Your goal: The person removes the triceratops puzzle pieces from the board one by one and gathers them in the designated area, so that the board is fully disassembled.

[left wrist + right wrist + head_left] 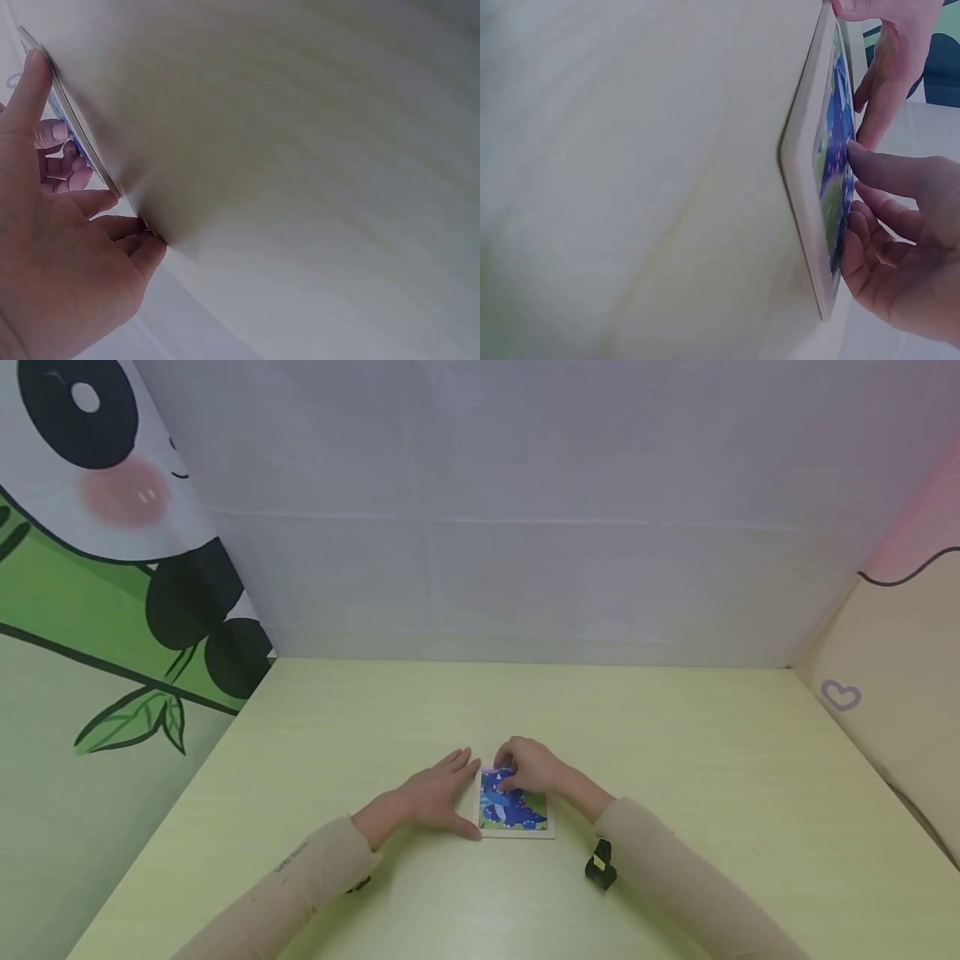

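Observation:
A small picture puzzle board [513, 814] with a blue dinosaur and a pale raised frame lies flat on the table. My left hand [435, 793] spreads along its left side, thumb at the near left corner and fingertips by the far left. In the left wrist view, the thumb [34, 82] touches the frame's edge. Bent fingers of my right hand [536, 766] rest on the picture's upper part. The right wrist view has its thumb [892, 171] and fingertips against the picture [832, 172]; I cannot tell whether they pinch a piece.
The pale wooden table [675, 735] extends around the board. A grey-white cloth wall [525, 585] stands at the far edge, with painted panels on both sides. A small black device [601, 865] shows below the right sleeve.

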`<state>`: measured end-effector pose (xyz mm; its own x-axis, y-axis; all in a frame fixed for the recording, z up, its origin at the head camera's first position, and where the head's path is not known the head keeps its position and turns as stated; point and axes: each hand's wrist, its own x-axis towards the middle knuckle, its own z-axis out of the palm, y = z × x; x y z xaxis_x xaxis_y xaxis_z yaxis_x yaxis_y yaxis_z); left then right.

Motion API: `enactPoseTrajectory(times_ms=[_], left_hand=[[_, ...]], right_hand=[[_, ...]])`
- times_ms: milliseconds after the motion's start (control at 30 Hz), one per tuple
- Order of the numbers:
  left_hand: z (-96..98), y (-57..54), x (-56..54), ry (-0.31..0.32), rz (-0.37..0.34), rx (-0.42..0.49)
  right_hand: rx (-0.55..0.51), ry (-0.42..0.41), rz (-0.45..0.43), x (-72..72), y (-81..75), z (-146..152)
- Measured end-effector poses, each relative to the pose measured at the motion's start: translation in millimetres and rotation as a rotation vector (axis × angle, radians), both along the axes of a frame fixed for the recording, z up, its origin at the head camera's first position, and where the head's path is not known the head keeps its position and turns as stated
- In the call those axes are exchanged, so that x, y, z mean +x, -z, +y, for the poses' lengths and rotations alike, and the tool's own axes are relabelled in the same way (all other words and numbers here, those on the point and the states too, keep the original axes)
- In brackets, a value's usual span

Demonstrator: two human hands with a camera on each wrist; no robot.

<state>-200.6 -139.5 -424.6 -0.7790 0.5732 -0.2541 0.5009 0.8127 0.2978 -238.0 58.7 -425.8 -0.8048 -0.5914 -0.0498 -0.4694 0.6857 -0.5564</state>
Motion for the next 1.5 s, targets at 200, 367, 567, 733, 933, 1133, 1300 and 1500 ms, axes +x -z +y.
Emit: enactPoseTrajectory(times_ms=[200, 367, 567, 733, 933, 1133, 1300, 1500], left_hand=[[1.8, -3.8, 1.4, -0.003, -0.003, -0.002], [1.8, -3.9, 1.2, -0.002, 0.006, -0.018], [1.5, -3.4, 1.2, -0.007, 0.005, -0.015], [1.6, -3.0, 1.3, -0.005, 0.001, -0.008], [1.2, 0.0, 1.1, -0.008, 0.009, -0.009], [1.0, 1.5, 0.6, -0.005, 0.012, 0.007], [0.9, 2.7, 0.3, -0.009, 0.011, 0.003], [0.4, 0.1, 0.9, -0.01, 0.011, 0.009]], right_hand=[[-0.027, 0.031, -0.035, -2.2, 0.7, 0], [-0.077, 0.034, -0.047, -0.8, 1.6, -1], [-0.113, 0.02, -0.042, 1.7, 2.4, -1], [-0.147, -0.041, -0.008, -3.3, 10.8, 4], [-0.17, -0.038, -0.052, -0.9, 6.7, 4], [-0.155, -0.013, -0.021, -0.5, 6.2, 4], [-0.168, -0.018, -0.002, 1.3, 4.1, 5], [-0.167, 0.001, -0.004, 1.4, 4.8, 5]])
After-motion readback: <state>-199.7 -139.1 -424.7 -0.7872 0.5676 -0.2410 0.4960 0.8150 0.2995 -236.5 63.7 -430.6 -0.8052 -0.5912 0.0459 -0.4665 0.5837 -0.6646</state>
